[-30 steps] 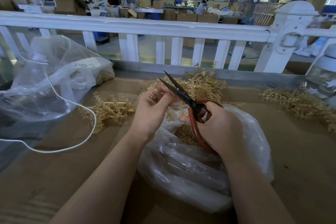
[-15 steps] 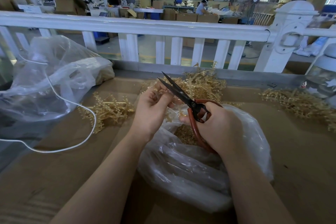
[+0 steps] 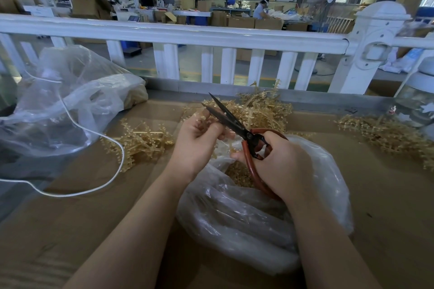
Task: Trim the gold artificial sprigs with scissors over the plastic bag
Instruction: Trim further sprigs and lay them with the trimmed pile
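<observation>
Gold sprig (image 3: 203,117) sits pinched in my left hand (image 3: 198,142), its small beaded tip poking up just above my curled fingertips (image 3: 212,128). My thumb and fingers are bent in close around it, so only that short end shows; how much stem lies inside my palm I cannot tell. My right hand (image 3: 280,166) grips the scissors (image 3: 237,128) by their red loop handles, fingers wrapped through and around them, thumb side toward me. The 2 dark blades are parted in a narrow V, and the lower blade lies right against the sprig tip at my left fingertips, the upper one slanting away above it.

Below both hands is the clear plastic bag (image 3: 324,185), its mouth open under my right knuckles, with gold trimmings (image 3: 237,173) heaped inside between my wrists. Beyond my fingertips lies a tangled pile of sprigs (image 3: 263,108); another bunch (image 3: 145,141) lies left of my left hand, and a third (image 3: 385,131) well off to the right of my right hand. Further left, a second crumpled clear bag (image 3: 70,101) sits with a white cord (image 3: 112,143) looping past it over the brown table (image 3: 70,218).
</observation>
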The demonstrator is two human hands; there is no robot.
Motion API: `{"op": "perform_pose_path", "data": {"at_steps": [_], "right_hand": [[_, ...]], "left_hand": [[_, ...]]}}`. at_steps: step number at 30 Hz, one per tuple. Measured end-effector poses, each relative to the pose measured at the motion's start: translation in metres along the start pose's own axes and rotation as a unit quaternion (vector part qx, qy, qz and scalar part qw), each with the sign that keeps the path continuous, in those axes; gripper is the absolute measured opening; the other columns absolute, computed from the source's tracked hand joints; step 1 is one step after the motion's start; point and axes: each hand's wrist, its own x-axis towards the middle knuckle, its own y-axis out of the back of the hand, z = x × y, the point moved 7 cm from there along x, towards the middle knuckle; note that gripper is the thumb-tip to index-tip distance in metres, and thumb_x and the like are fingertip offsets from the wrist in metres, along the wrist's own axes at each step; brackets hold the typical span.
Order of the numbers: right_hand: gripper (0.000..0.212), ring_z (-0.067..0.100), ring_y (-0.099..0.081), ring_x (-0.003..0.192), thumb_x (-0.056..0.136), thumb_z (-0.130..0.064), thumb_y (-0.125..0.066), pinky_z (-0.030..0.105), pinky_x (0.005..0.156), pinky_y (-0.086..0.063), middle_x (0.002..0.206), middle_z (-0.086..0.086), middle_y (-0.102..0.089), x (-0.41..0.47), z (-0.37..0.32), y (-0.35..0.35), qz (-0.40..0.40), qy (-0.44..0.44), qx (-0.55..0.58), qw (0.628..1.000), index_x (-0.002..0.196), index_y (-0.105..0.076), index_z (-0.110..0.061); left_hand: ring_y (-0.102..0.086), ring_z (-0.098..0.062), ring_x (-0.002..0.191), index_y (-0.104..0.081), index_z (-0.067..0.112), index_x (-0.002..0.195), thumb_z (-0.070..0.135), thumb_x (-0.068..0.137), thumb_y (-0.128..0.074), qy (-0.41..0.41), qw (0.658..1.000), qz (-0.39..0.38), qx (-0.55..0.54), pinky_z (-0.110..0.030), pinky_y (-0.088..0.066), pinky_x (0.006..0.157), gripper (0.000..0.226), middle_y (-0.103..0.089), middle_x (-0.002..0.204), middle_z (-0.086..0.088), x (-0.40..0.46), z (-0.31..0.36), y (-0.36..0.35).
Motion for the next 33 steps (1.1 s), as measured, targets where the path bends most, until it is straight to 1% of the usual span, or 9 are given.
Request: {"op": "perform_pose_path", "data": {"at_steps": [5,8,11,17,21,24,28,30,33], "right_hand": [[0.063,-0.001,-0.053,0.060,0.066,-0.090,-0.052,0.024,0.055,-0.050,0.065,-0.018,-0.059,0.000,0.000,0.001,0.010,0.002,-0.004,1.000,0.076,-0.060,-0.029],[0.054,0.002,-0.055,0.062,0.071,-0.083,-0.060,0.030,0.058,-0.054,0.067,-0.017,-0.060,0.000,0.000,0.002,0.017,0.003,0.002,1.000,0.074,-0.058,-0.029],[0.054,0.006,-0.057,0.063,0.072,-0.081,-0.065,0.033,0.059,-0.055,0.066,-0.015,-0.059,0.000,0.000,0.004,0.024,0.000,0.003,1.000,0.072,-0.057,-0.027],[0.050,0.005,-0.055,0.059,0.074,-0.074,-0.070,0.028,0.054,-0.051,0.062,-0.017,-0.056,0.001,-0.001,0.005,0.039,0.016,0.007,0.999,0.069,-0.052,-0.027],[0.049,0.004,-0.055,0.059,0.075,-0.074,-0.067,0.014,0.052,-0.041,0.065,-0.016,-0.060,0.002,0.002,0.002,0.040,0.021,0.006,0.999,0.072,-0.058,-0.026],[0.056,0.005,-0.057,0.060,0.073,-0.080,-0.063,0.022,0.053,-0.048,0.065,-0.013,-0.062,0.002,0.004,-0.002,0.019,0.013,0.014,1.000,0.072,-0.059,-0.024],[0.065,0.001,-0.060,0.060,0.058,-0.093,-0.055,0.019,0.051,-0.042,0.062,-0.016,-0.064,0.001,0.010,-0.008,-0.034,-0.053,0.107,0.992,0.075,-0.065,-0.031],[0.061,0.001,-0.064,0.062,0.061,-0.087,-0.063,0.023,0.054,-0.050,0.066,-0.018,-0.068,0.002,0.013,-0.010,-0.032,-0.077,0.157,0.984,0.079,-0.070,-0.029],[0.047,0.005,-0.068,0.064,0.072,-0.068,-0.071,0.036,0.063,-0.060,0.070,-0.013,-0.073,0.003,0.018,-0.010,-0.020,-0.106,0.229,0.967,0.082,-0.076,-0.023]], "left_hand": [[-0.062,-0.004,0.066,-0.068,0.006,0.092,-0.006,0.095,-0.050,0.012,1.000,0.005,-0.012,-0.018,-0.049,0.065,0.022,-0.069,0.069,0.006,0.000,0.001,0.000],[-0.061,-0.003,0.066,-0.067,0.006,0.093,-0.006,0.095,-0.049,0.010,1.000,0.004,-0.013,-0.017,-0.049,0.066,0.022,-0.069,0.068,0.006,-0.001,0.002,-0.001],[-0.061,-0.004,0.066,-0.067,0.007,0.092,-0.005,0.096,-0.049,0.017,1.000,0.007,-0.014,-0.018,-0.050,0.065,0.022,-0.069,0.069,0.006,-0.001,0.002,-0.001],[-0.064,-0.005,0.070,-0.069,0.011,0.094,-0.002,0.097,-0.050,0.025,0.999,0.008,-0.022,-0.018,-0.051,0.068,0.023,-0.071,0.076,0.003,-0.002,-0.001,0.000],[-0.064,-0.007,0.071,-0.069,0.016,0.092,-0.001,0.097,-0.050,0.024,1.000,0.004,-0.020,-0.020,-0.052,0.069,0.026,-0.071,0.077,0.001,-0.002,-0.003,0.000],[-0.062,-0.009,0.068,-0.067,0.010,0.092,0.001,0.097,-0.051,0.035,0.999,0.003,-0.028,-0.020,-0.050,0.064,0.020,-0.070,0.075,0.001,-0.001,-0.005,0.001],[-0.056,-0.014,0.061,-0.060,0.017,0.082,0.009,0.098,-0.054,0.122,0.988,0.051,-0.083,-0.021,-0.044,0.052,0.020,-0.068,0.075,-0.009,0.000,-0.021,0.010],[-0.057,-0.014,0.060,-0.061,0.016,0.083,0.009,0.099,-0.053,0.143,0.980,0.074,-0.113,-0.021,-0.046,0.052,0.019,-0.068,0.079,-0.012,0.001,-0.025,0.014],[-0.061,-0.011,0.059,-0.060,0.014,0.086,0.010,0.099,-0.055,0.147,0.979,0.069,-0.123,-0.021,-0.048,0.053,0.015,-0.069,0.084,-0.015,0.003,-0.026,0.013]]}}
